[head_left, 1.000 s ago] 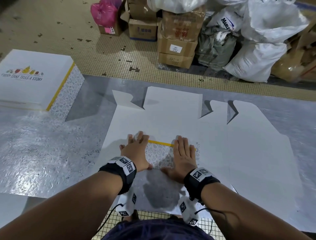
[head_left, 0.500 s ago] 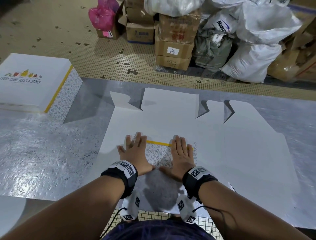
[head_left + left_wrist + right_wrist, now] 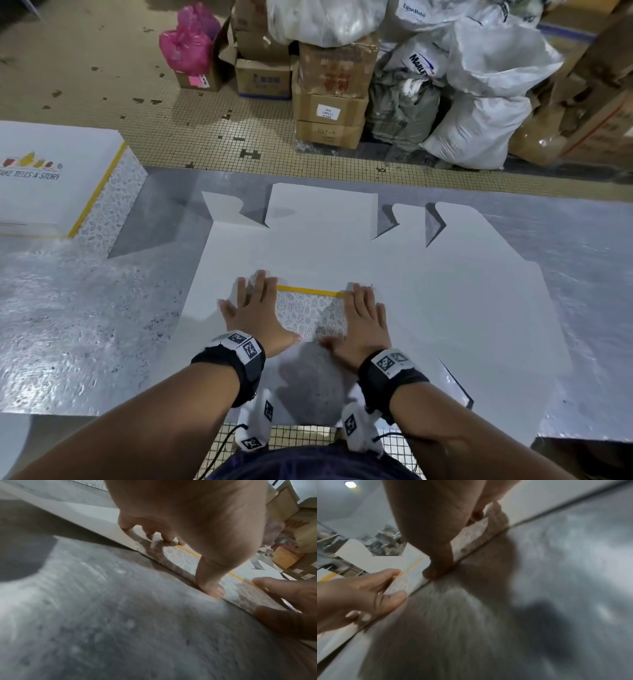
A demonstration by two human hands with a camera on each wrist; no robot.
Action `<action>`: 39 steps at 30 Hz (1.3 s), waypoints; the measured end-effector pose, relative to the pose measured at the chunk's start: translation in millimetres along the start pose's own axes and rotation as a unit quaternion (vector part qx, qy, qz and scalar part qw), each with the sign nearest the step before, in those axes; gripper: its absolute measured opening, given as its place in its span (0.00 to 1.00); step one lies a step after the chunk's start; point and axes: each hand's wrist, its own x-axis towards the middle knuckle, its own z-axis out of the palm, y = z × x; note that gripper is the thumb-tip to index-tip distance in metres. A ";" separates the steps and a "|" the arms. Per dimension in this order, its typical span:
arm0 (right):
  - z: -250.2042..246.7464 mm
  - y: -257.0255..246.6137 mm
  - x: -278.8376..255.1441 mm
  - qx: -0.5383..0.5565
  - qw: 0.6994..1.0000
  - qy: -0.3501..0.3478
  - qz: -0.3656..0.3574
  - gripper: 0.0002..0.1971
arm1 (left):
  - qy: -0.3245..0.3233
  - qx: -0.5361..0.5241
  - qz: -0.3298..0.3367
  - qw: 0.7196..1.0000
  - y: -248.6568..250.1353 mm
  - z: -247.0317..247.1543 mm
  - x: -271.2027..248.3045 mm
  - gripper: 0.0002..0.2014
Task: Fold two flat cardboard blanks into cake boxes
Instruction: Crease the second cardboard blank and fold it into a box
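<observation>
A large white flat cardboard blank (image 3: 342, 246) lies spread on a silver-grey mat (image 3: 68, 325). Its near flap (image 3: 311, 315), printed with small drawings and edged by a yellow stripe, is folded over onto the blank. My left hand (image 3: 255, 308) lies flat on the flap's left end and my right hand (image 3: 364, 315) on its right end, both pressing it down with straight fingers. In the left wrist view my left hand (image 3: 154, 534) rests on the patterned flap (image 3: 181, 559), thumb at the crease. The right wrist view shows my right hand (image 3: 440, 563) on the flap (image 3: 471, 534) likewise.
A folded white cake box (image 3: 51, 178) with a yellow stripe stands on the mat at the left. Beyond the mat is tiled floor (image 3: 205, 137), then stacked brown cartons (image 3: 329, 102), white sacks (image 3: 479, 126) and a pink bag (image 3: 186, 48).
My left hand has slid a little to the left along the folded flap, baring more of the yellow stripe between the hands. The right hand has stayed pressing in place.
</observation>
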 end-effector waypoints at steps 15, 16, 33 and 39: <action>-2.2 52.2 -15.5 0.062 0.997 0.035 -0.021 0.49 | 0.086 -0.136 0.048 0.986 -61.4 7.7 -4.0 0.41; -3.3 50.9 -15.8 0.064 0.997 0.035 0.000 0.51 | 0.081 -0.119 0.035 0.989 -58.3 5.6 -4.3 0.41; -7.5 49.2 -41.0 0.211 0.966 0.142 0.036 0.25 | 0.102 -0.128 0.098 0.982 -14.3 -19.3 -22.3 0.39; -16.5 48.5 -48.8 0.284 0.939 0.184 0.054 0.13 | 0.054 -0.036 0.270 0.961 48.5 -36.4 -19.4 0.31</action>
